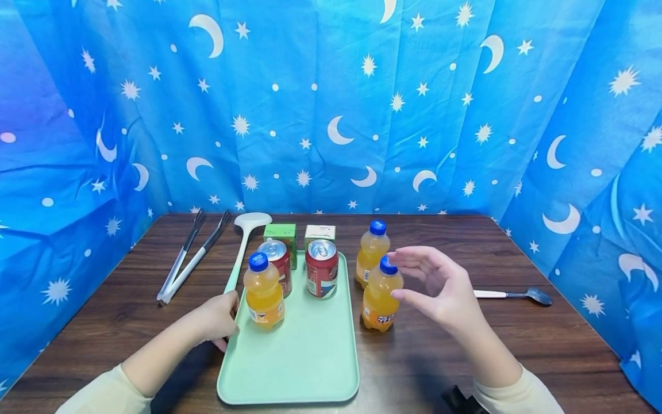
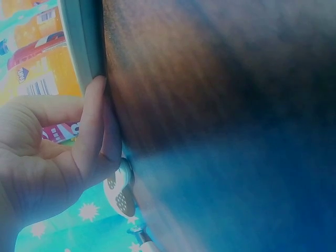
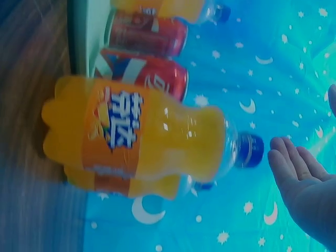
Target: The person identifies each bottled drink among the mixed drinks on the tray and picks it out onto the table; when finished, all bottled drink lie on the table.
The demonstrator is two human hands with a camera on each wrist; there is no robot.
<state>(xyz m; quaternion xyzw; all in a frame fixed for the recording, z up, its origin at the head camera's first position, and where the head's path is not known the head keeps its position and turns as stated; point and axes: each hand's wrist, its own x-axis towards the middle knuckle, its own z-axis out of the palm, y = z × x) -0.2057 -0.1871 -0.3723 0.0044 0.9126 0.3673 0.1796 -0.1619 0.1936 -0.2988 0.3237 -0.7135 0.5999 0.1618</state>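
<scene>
The left hand (image 1: 219, 317) grips the green tray (image 1: 295, 368) at its edge; the right hand (image 1: 439, 283), wide and holding nothing, is beside the front bottle (image 1: 380, 302) on the worktop (image 1: 124, 273). The rear bottle (image 1: 371, 250) stands beyond. Between the hands, the tray carries 1 bottle (image 1: 262, 296) and 2 red cans (image 1: 322, 279). Careless fingertips could perhaps tip the front bottle.

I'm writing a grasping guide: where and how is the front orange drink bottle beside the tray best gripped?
Probably round the waist of the front bottle, just above the label, with the right hand coming from the right. It stands upright and narrows there, which should resist slipping; the tray lies to its left and another bottle stands close behind.
</scene>
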